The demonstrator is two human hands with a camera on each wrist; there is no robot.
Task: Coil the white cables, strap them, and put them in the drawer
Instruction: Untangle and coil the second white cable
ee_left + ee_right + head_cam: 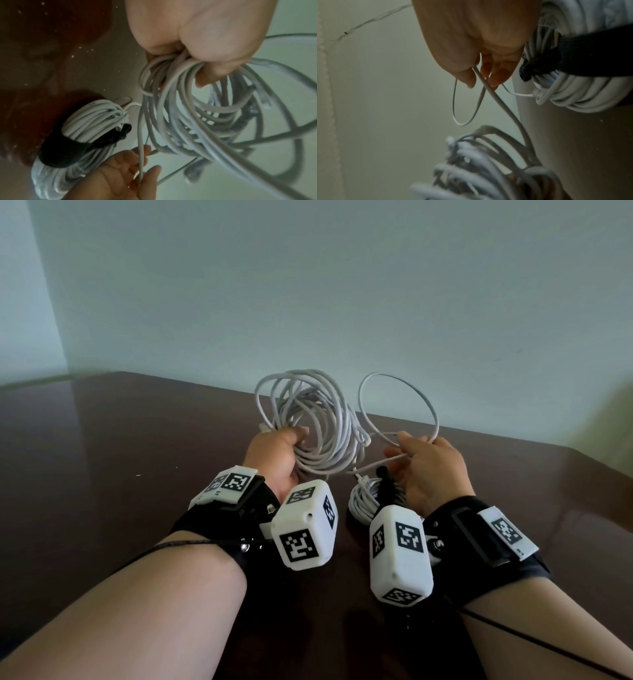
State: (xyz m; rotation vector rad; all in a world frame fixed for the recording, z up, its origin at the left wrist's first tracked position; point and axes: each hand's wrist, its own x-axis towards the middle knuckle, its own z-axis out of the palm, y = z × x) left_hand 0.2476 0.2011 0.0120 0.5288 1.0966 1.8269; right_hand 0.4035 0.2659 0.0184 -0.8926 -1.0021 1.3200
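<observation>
Setting: dark brown glossy table point(102, 440) against a pale green wall point(308, 285).

Item 1: white cable coil point(308, 419), many loose loops, held up above the table. The left hand point(277, 453) has its fingers curled round the bunched lower part of the loops, which pass through the fist.

Item 2: free loop point(400, 402) of the same cable, running across to the right hand point(428, 467). It lies between thumb and fingertips in a light pinch; the exact finger contact is blurred in the right wrist view.

Item 3: second coil point(92, 121), bound with a black strap point(65, 151), lying on the table just below the right hand, apparently untouched.
</observation>
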